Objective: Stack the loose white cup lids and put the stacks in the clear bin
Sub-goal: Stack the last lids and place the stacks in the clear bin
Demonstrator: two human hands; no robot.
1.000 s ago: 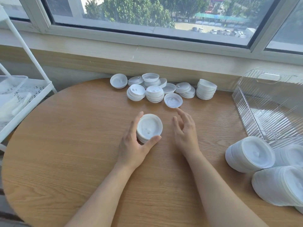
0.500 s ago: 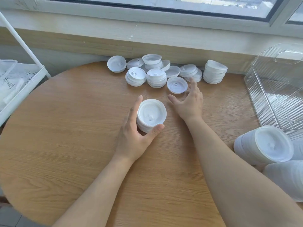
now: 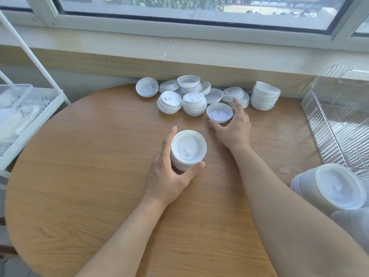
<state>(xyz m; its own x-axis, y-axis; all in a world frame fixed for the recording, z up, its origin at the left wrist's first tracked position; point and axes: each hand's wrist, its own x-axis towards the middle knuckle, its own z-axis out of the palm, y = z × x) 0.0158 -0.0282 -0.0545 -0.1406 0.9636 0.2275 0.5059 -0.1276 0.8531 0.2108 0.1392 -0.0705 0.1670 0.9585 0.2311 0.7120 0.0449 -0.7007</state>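
On the round wooden table (image 3: 83,176), nearest to the person, the left hand (image 3: 169,176) holds a short stack of white lids (image 3: 187,150): the thumb curls around its near side and the fingers stand along its left side. This stack stands upright on the table, about at the table's middle.

A little farther, the right hand (image 3: 233,128) closes on a single lid (image 3: 219,112) lying with its hollow side up; the thumb touches its near rim and the fingers reach around its far right rim.

Behind this lid, at the far edge of the table under the window sill (image 3: 179,54), lies the group of loose lids (image 3: 185,96), some alone and some in low piles, and a taller pile (image 3: 264,95) to the right of it. The lids are thin, round, smooth plastic.

The clear bin (image 3: 335,116), ribbed and transparent, stands at the right edge of the table. In front of it, long stacks (image 3: 335,188) lie on their sides. The left half of the table shows bare wood grain. A white rack (image 3: 30,108) stands beyond the left edge.
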